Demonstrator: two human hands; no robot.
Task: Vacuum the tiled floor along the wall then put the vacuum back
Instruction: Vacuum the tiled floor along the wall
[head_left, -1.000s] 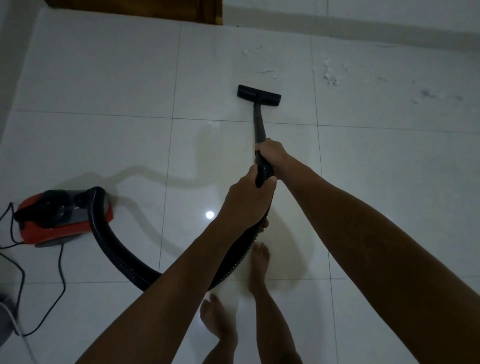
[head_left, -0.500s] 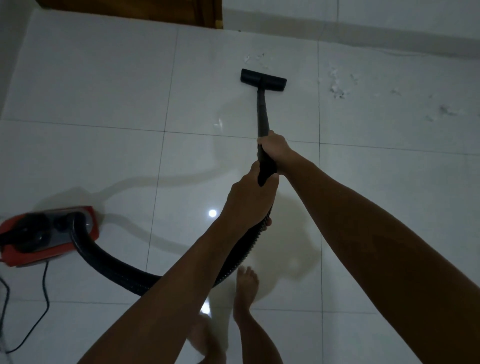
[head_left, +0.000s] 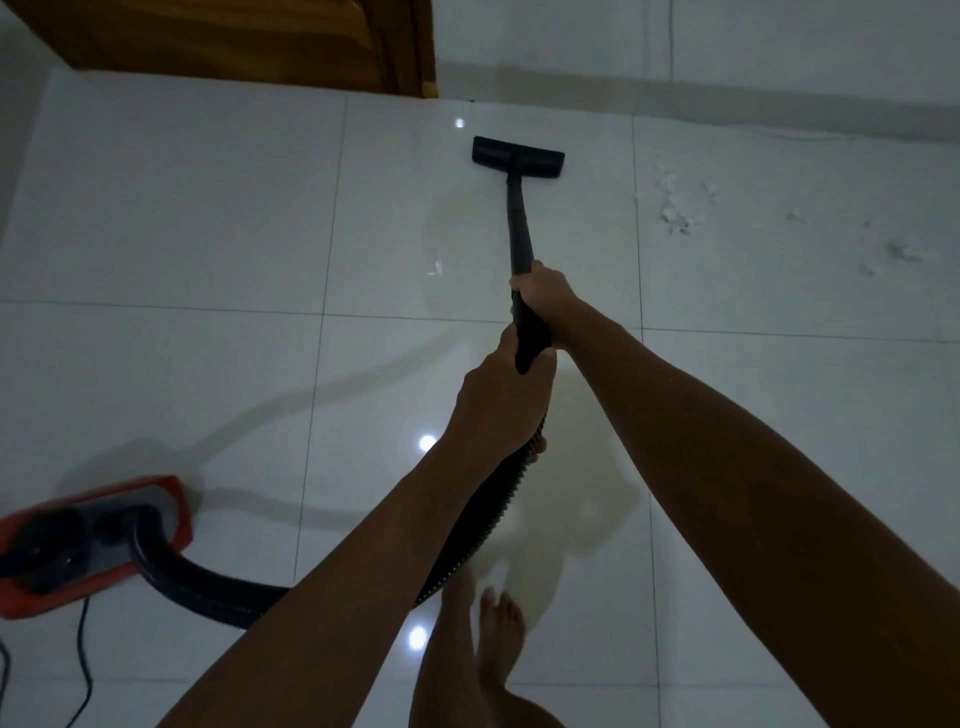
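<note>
Now: vacuum wand, two-handed grip

Item, rigid black wand (head_left: 521, 228) ending in a flat rectangular floor head (head_left: 517, 157), set on glossy white tile (head_left: 182, 218) far from me, near the wall (head_left: 779, 47). My right hand (head_left: 545, 296) wraps the wand; my left hand (head_left: 501, 405) clasps the ribbed hose (head_left: 467, 551) just behind, both arms outstretched. Red canister (head_left: 88, 545) sits near left, cord (head_left: 78, 660) trailing. White debris (head_left: 680, 208) lies far right. Wooden door (head_left: 249, 41) stands far left.
</note>
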